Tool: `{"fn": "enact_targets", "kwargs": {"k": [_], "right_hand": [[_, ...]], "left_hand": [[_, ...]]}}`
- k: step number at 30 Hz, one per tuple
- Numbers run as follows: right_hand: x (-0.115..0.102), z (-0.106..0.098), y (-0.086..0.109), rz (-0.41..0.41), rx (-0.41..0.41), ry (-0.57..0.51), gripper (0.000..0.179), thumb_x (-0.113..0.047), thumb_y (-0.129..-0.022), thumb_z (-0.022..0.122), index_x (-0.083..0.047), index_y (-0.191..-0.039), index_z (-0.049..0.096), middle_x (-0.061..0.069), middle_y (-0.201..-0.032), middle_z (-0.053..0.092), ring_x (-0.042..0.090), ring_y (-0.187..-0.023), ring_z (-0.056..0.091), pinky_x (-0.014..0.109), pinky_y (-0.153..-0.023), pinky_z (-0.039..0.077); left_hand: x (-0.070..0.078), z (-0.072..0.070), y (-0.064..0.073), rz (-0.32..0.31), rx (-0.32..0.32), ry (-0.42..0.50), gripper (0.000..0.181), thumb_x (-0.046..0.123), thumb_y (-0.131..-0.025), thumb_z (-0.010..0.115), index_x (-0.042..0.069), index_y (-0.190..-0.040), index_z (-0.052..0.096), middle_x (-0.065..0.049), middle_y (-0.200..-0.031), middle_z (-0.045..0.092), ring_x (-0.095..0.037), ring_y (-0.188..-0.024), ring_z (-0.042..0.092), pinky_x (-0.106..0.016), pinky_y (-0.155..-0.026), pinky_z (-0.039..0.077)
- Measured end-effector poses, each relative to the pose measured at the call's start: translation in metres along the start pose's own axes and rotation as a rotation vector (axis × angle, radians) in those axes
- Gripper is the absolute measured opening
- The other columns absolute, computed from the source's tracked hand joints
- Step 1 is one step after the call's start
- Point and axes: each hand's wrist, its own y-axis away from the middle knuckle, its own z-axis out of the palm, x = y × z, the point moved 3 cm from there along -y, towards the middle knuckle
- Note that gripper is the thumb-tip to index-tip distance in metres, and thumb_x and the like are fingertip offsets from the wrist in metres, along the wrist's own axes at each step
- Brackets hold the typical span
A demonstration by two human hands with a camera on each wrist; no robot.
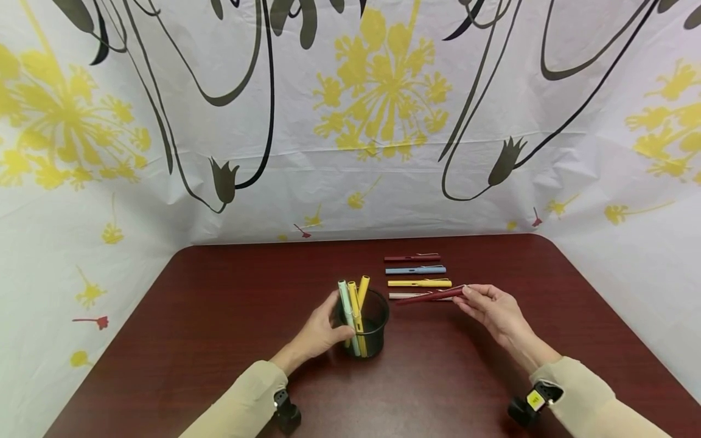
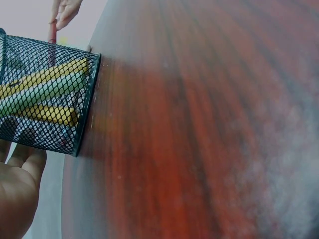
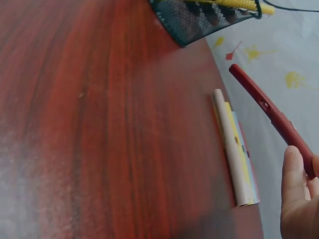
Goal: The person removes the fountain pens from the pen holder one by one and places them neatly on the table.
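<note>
My left hand (image 1: 319,331) holds a black mesh pen cup (image 1: 378,342) by its left side, thumb in front. A mint-green pen (image 1: 345,301) and two yellow pens (image 1: 355,306) lean inside the cup. In the left wrist view the mesh wall (image 2: 47,74) shows their lower ends through it. To the right of the cup, my right hand (image 1: 497,311) pinches a dark red pen (image 3: 264,104) near one end. The other end points left toward the cup. Beneath the held pen lies a pale pinkish pen (image 3: 232,144), partly covered by it in the head view.
Behind the pale pen, a yellow pen (image 1: 418,283), a blue pen (image 1: 416,271) and another dark red pen (image 1: 412,258) lie in a roughly parallel row. The reddish-brown table (image 1: 246,292) ends at the back against a white flower-patterned sheet (image 1: 328,207).
</note>
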Motion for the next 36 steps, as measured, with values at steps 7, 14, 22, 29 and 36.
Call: {"fn": "enact_targets", "kwargs": {"k": [7, 14, 22, 29, 36], "right_hand": [[0.01, -0.003, -0.001, 0.039, -0.021, 0.1, 0.01, -0.003, -0.092, 0.057, -0.011, -0.091, 0.062, -0.001, -0.086, 0.071, 0.014, -0.082, 0.07, 0.025, -0.077, 0.054], [0.014, -0.004, -0.004, 0.052, -0.019, 0.142, 0.008, -0.001, -0.092, 0.056, -0.009, -0.091, 0.06, -0.001, -0.084, 0.071, 0.014, -0.079, 0.07, 0.026, -0.075, 0.054], [0.016, -0.01, -0.01, 0.119, -0.028, 0.361, 0.004, -0.009, -0.093, 0.058, -0.005, -0.093, 0.057, 0.002, -0.078, 0.067, 0.013, -0.071, 0.069, 0.026, -0.067, 0.055], [0.017, -0.014, -0.014, 0.179, -0.096, 0.427, 0.01, -0.008, -0.093, 0.057, 0.0, -0.098, 0.056, 0.003, -0.079, 0.068, 0.013, -0.07, 0.069, 0.025, -0.066, 0.055], [0.018, -0.02, -0.017, 0.196, -0.144, 0.53, 0.015, -0.009, -0.094, 0.057, 0.004, -0.101, 0.057, 0.004, -0.079, 0.07, 0.014, -0.07, 0.069, 0.025, -0.065, 0.055]], "left_hand": [[0.0, 0.0, 0.0, -0.001, -0.001, 0.004, 0.095, 0.052, -0.078, 0.07, 0.006, -0.148, 0.025, -0.016, -0.145, 0.038, -0.026, -0.13, 0.038, -0.031, -0.102, 0.036], [0.002, 0.001, 0.0, 0.001, -0.001, 0.002, 0.097, 0.054, -0.078, 0.069, 0.005, -0.148, 0.024, -0.018, -0.145, 0.037, -0.03, -0.131, 0.038, -0.036, -0.102, 0.036], [0.003, 0.001, 0.0, 0.003, -0.003, -0.001, 0.098, 0.057, -0.077, 0.068, 0.006, -0.148, 0.024, -0.017, -0.145, 0.037, -0.029, -0.13, 0.038, -0.034, -0.101, 0.036], [0.003, 0.001, 0.0, 0.006, 0.0, 0.006, 0.099, 0.058, -0.076, 0.068, 0.005, -0.148, 0.025, -0.018, -0.144, 0.038, -0.03, -0.13, 0.039, -0.039, -0.101, 0.036], [0.001, 0.001, 0.0, -0.001, -0.004, -0.007, 0.099, 0.059, -0.076, 0.068, 0.007, -0.148, 0.025, -0.016, -0.145, 0.037, -0.027, -0.132, 0.037, -0.039, -0.103, 0.035]]}}
